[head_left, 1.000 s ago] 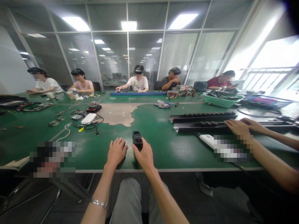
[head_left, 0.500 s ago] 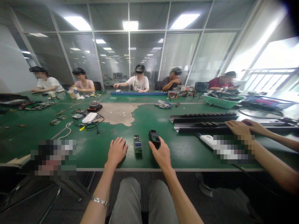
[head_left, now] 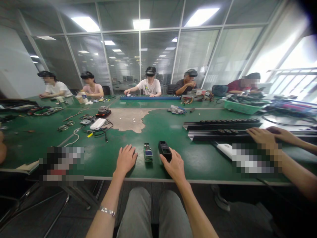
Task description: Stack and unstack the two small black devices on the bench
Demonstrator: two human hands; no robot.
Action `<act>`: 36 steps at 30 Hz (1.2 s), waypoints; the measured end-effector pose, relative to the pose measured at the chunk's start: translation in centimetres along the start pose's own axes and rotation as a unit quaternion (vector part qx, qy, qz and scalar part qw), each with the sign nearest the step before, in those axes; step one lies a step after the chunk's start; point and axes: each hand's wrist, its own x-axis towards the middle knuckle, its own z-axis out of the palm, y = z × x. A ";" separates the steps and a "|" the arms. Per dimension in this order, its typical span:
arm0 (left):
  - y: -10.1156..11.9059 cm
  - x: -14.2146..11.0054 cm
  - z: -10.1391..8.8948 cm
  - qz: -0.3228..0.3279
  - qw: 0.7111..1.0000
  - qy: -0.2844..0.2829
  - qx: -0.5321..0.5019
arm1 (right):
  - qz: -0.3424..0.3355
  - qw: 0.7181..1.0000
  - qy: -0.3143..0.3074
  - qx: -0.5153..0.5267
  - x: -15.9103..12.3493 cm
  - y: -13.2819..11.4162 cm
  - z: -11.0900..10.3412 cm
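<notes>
My left hand (head_left: pixel 126 158) lies palm down on the green table (head_left: pixel 99 165), fingers stretched out and holding nothing. Just to its right is a small green circuit board (head_left: pixel 148 158) with a little dark blue screen, resting on the table and touched by neither hand. On the other side of the board, my right hand (head_left: pixel 174 163) grips a black plastic casing (head_left: pixel 164 148) between thumb and fingers. The casing has a rectangular opening at its far end. Whether its underside touches the table I cannot tell.
Black rails (head_left: pixel 210 135) lie to the right, under a neighbour's hands (head_left: pixel 262 135). A white device (head_left: pixel 224 147) is near them, partly blurred out. Ahead on the left are a white box (head_left: pixel 98 124) and cables. Several people sit across the table.
The black casing has come slightly nearer to me in my right hand. My left hand and the circuit board stay put. Someone's arm now shows at the left edge.
</notes>
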 end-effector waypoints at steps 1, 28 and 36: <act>0.0 0.0 0.0 0.000 1.000 0.000 0.000 | -0.001 1.000 -0.003 -0.006 -0.1 0.0 0.0; 0.1 0.2 0.1 -0.002 1.000 -0.008 0.002 | -0.004 0.997 -0.040 -0.060 -0.5 0.3 -0.2; 0.0 0.2 0.4 0.003 1.000 -0.003 0.003 | 0.000 0.997 -0.047 -0.059 -0.5 0.3 -0.1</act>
